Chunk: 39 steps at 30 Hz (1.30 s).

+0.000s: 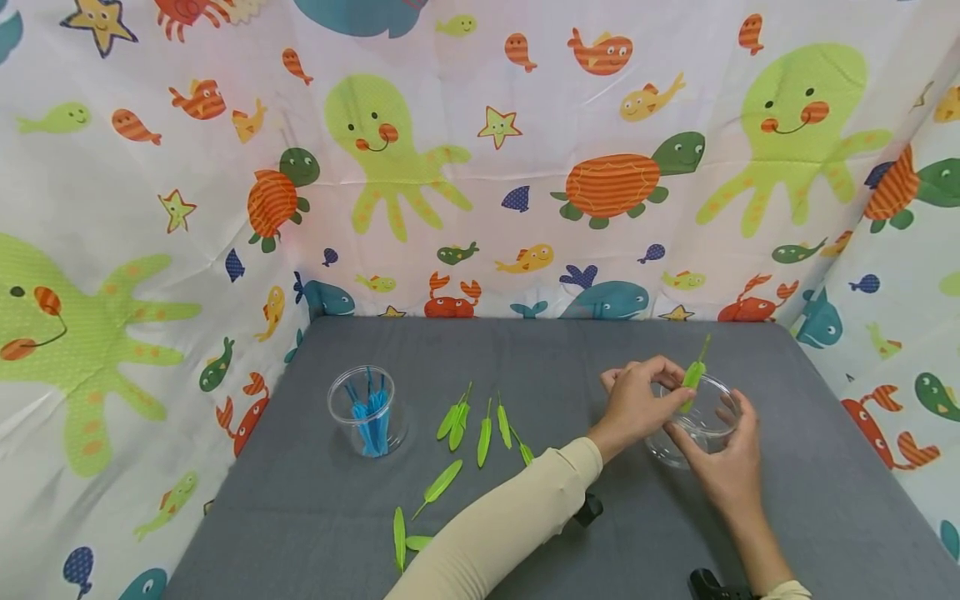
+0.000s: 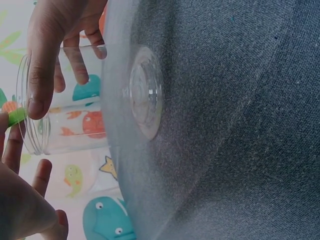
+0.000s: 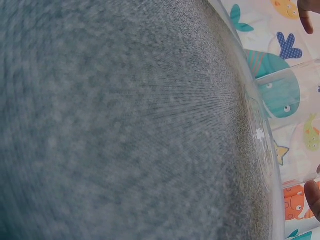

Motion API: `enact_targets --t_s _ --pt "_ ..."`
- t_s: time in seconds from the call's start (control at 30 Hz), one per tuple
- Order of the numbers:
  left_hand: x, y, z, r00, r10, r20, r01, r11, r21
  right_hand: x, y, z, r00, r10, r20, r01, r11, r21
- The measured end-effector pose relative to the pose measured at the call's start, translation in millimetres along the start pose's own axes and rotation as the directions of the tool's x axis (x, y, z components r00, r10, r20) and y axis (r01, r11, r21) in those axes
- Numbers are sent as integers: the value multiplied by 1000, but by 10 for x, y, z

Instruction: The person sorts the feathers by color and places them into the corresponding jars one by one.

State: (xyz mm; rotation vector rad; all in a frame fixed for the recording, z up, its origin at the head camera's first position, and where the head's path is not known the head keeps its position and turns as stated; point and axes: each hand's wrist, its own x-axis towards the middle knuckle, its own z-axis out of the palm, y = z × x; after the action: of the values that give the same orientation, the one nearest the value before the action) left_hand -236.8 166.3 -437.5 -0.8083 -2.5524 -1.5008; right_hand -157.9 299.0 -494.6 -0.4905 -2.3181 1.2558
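presently, one green feather (image 1: 696, 375) leans toward one o'clock at the mouth of the clear jar (image 1: 669, 452), pinched by the left hand (image 1: 641, 400); let go too soon, it might catch the rim and drop outside. the right hand (image 1: 726, 462) grips the jar; slackening could tip it. at nine o'clock, loose green feathers (image 1: 483, 442) could be dragged by the left sleeve (image 1: 498, 525)
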Motion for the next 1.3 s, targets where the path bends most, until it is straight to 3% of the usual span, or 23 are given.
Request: enact_targets --t_s 0.3,0.63,0.93,1.1,1.3 --pt "-29 -26 9 1000 12 17 -11 999 -39 12 36 -1 1000 -28 -3 28 999 41" --pt "-59 -34 -139 995 14 -101 -24 994 -103 2 24 6 1000 -29 5 29 998 52" --pt "-120 -347 -398 977 -122 -176 94 983 -159 8 21 -2 1000 3 -18 -2 998 55" --pt "-149 -530 -548 963 -158 -218 130 982 -137 3 22 -6 1000 10 -21 -9 999 42" --pt "-242 -652 -730 955 -194 -223 179 980 -84 -7 5 1 1000 16 -10 -15 999 46"
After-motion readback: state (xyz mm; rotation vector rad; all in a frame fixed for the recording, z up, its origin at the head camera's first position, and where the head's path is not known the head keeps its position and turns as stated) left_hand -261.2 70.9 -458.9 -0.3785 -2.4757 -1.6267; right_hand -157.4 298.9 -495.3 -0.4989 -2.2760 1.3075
